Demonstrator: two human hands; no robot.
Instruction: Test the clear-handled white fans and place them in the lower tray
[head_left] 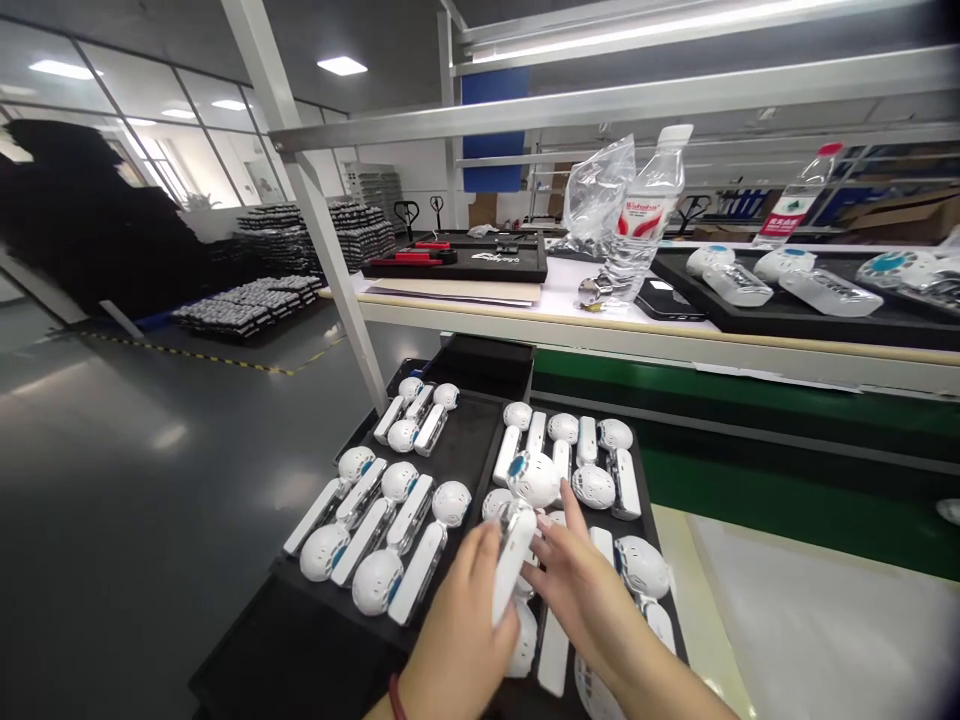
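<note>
Factory floor, grey and glossy; workbench [675, 335] far, black trays near. Your left hand [457, 630] clamped on white handheld fan [517, 540], lifted above right tray [660, 600]. Your right hand [585, 585] open, fingers spread, touching fan handle. Fan looks light, stiff, smooth plastic, likely slippery; round head likely fragile, so grip handle. More fans [375, 530] fill left tray [465, 450]. Water bottle [645, 215] far on bench.

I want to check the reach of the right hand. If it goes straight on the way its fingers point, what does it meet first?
Probably the round white head of the device held in the left hand. The right hand points up-left at it; depth is unclear.
</note>
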